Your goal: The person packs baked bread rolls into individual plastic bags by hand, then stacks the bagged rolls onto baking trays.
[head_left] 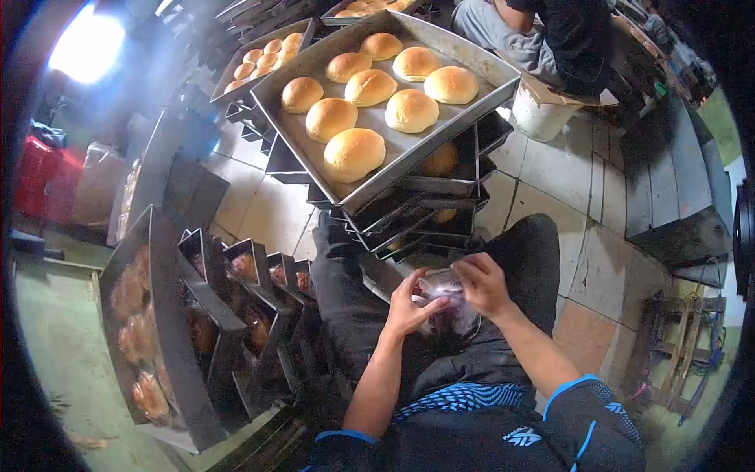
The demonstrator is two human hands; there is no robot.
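Above my lap, my left hand (415, 305) and my right hand (483, 285) hold a clear plastic bag (452, 315) between them. The fingers of both are bent and pressed on its upper edge. The lower part of the bag hangs over my dark trousers, and its contents are too blurred to make out. Beyond my hands, a metal tray (275, 126) of several golden buns (355, 155) lies on top of a stack of trays (425, 216). Neither hand touches the tray.
Trays with wrapped bread (149, 393) stand on edge at the left. Behind is another bun tray (224, 76). A seated person (550, 47) is at the top right near a white bucket (539, 116). A metal box (676, 173) stands at right.
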